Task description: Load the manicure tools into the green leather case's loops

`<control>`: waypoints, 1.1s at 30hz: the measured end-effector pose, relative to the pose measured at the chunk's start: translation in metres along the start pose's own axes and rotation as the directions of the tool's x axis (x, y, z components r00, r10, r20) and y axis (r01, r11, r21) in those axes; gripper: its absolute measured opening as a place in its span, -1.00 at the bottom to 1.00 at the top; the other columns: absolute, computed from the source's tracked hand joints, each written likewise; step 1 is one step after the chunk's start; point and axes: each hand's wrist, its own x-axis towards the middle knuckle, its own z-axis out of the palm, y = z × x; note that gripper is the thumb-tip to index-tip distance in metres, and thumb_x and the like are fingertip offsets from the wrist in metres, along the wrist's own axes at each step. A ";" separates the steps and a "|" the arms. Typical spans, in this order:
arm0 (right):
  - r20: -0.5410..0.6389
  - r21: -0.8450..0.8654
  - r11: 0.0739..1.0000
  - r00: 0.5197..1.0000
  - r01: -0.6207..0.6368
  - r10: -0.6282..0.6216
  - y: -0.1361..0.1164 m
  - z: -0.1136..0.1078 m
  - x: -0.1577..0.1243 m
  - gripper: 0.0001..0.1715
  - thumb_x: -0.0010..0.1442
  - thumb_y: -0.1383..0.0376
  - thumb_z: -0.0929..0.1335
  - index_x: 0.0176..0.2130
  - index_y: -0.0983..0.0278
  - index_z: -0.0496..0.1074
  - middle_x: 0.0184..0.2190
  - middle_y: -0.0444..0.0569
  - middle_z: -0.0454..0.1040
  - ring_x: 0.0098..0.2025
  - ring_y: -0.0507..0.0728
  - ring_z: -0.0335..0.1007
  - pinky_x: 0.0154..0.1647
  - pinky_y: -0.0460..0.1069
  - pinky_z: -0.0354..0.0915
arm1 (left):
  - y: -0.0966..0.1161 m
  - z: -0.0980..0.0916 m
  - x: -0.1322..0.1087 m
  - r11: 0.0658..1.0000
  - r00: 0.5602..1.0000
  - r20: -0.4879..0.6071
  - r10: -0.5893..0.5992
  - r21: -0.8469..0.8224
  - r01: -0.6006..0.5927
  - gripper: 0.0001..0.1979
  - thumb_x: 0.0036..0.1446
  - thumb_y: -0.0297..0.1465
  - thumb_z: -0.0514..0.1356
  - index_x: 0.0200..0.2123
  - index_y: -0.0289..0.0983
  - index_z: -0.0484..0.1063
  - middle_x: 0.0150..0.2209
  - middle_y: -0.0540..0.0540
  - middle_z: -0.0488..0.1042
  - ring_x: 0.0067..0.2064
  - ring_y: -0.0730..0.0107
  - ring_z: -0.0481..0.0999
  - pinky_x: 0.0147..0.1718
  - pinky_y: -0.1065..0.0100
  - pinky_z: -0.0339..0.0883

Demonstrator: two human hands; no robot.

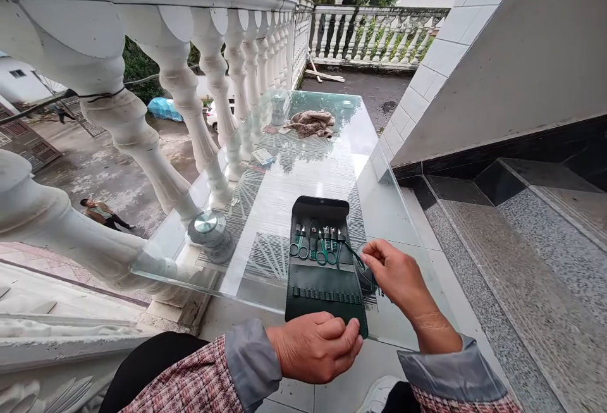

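Note:
An open dark green manicure case (325, 280) lies on the glass table, its near end over the table's front edge. Small scissors (298, 248), nail clippers (334, 236) and other green-handled tools sit in its upper half. A row of empty loops crosses its lower half. My left hand (322, 346) is closed on the case's near edge, thumb and fingers pressed together. At the case's right side, my right hand (393, 274) pinches the end of a thin green-handled tool (352, 252) that slants out of the case. The tool's head is not clear.
The glass tabletop (389, 210) bears a crumpled brown cloth (310, 124) and a small card (262, 157). A round metal-capped table leg (208, 229) stands at left. White balusters (180, 97) line the left side; stone steps (493, 242) rise at right. A person (105, 212) is down below.

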 end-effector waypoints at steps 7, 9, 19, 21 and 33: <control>0.000 0.020 0.999 1.000 0.028 -0.028 -0.006 0.001 -0.001 -0.80 0.05 0.12 0.25 -0.48 0.18 0.30 -0.53 -0.13 0.45 -0.47 0.09 0.32 -0.43 -0.04 0.14 | 0.002 -0.004 -0.002 1.000 0.997 0.076 -0.008 -0.007 0.008 -0.67 0.21 -0.45 0.04 0.00 -0.45 0.36 0.05 -0.39 0.35 -0.21 0.32 0.39 -0.35 0.34 0.32; -0.002 0.025 0.999 1.000 0.029 -0.029 -0.007 0.001 0.000 -0.81 0.05 0.13 0.25 -0.48 0.17 0.30 -0.52 -0.13 0.45 -0.47 0.09 0.32 -0.42 -0.05 0.14 | 0.004 -0.006 -0.001 0.999 0.994 0.099 -0.041 -0.026 0.044 -0.67 0.21 -0.44 0.04 0.01 -0.44 0.35 0.06 -0.38 0.35 -0.20 0.32 0.39 -0.31 0.33 0.33; -0.032 -0.052 0.995 0.996 0.081 -0.083 -0.010 0.002 0.003 -0.79 0.11 0.19 0.22 -0.47 0.18 0.34 -0.50 -0.12 0.47 -0.45 0.10 0.33 -0.41 -0.03 0.12 | -0.022 -0.029 0.015 0.931 0.935 0.051 -0.351 -0.084 0.354 -0.71 0.21 -0.54 -0.02 -0.02 -0.40 0.31 -0.03 -0.26 0.42 -0.19 0.34 0.42 -0.18 0.31 0.35; -0.042 -0.068 0.993 0.994 0.101 -0.104 -0.013 0.003 0.002 -0.79 0.11 0.21 0.20 -0.47 0.18 0.34 -0.49 -0.10 0.48 -0.43 0.12 0.35 -0.39 -0.02 0.14 | -0.028 -0.024 0.018 0.926 0.927 0.074 -0.369 -0.059 0.373 -0.72 0.22 -0.48 0.03 -0.01 -0.40 0.30 0.01 -0.26 0.40 -0.09 0.28 0.41 -0.07 0.27 0.32; -0.266 0.028 0.995 0.959 -0.092 0.096 0.019 -0.029 0.014 -0.76 0.06 0.09 0.25 -0.41 0.16 0.39 -0.44 -0.08 0.52 -0.40 0.15 0.41 -0.37 0.00 0.23 | -0.028 -0.005 0.006 0.875 0.864 0.206 -0.459 -0.064 0.480 -0.57 0.27 -0.18 0.01 0.10 -0.31 0.23 0.17 -0.21 0.26 0.17 0.15 0.25 0.15 0.15 0.10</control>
